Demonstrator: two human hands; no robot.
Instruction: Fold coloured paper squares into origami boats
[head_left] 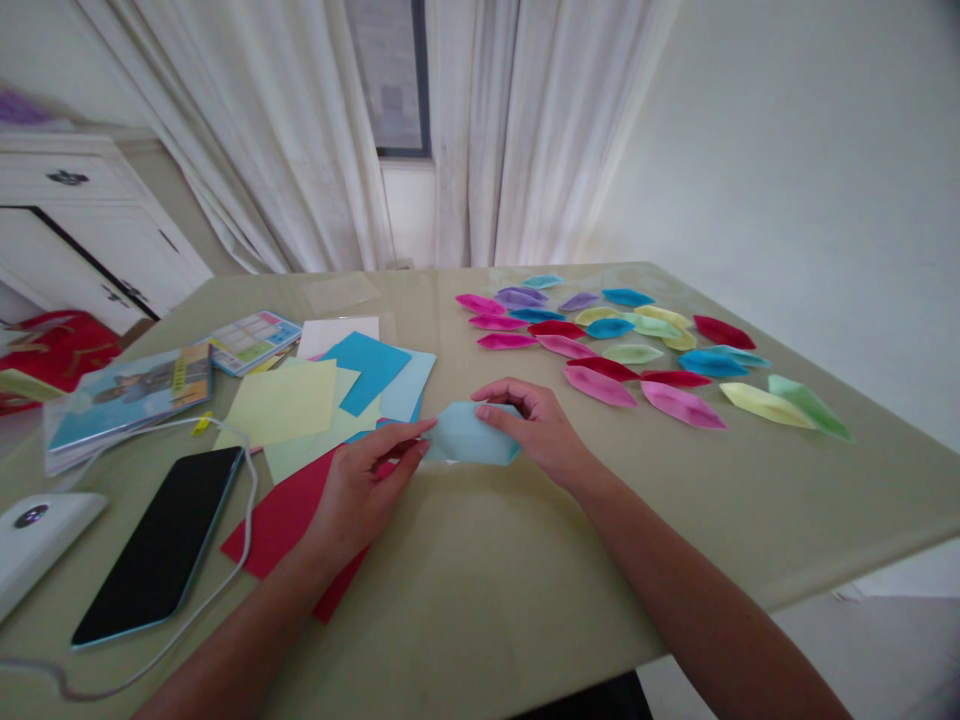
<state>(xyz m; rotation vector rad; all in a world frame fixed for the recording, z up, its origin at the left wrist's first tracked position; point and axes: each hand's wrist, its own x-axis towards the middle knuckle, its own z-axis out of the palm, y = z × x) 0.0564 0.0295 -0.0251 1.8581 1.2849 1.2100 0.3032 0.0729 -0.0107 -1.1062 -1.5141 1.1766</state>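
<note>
A light blue folded paper [469, 440] lies flat on the olive table [480, 580] in front of me. My left hand [364, 490] pinches its left tip with thumb and forefinger, fingers closed. On the paper's right end my right hand [536, 425] presses down, fingers curled over the top edge. Under my left hand lies a red paper sheet [281, 520].
Several finished paper boats [622, 350] in pink, blue, green, yellow and purple lie at the right back. A stack of coloured paper sheets [322, 395] sits left of centre. A black phone [161, 545] with a white cable, a white device [34, 535] and booklets [127, 395] lie far left.
</note>
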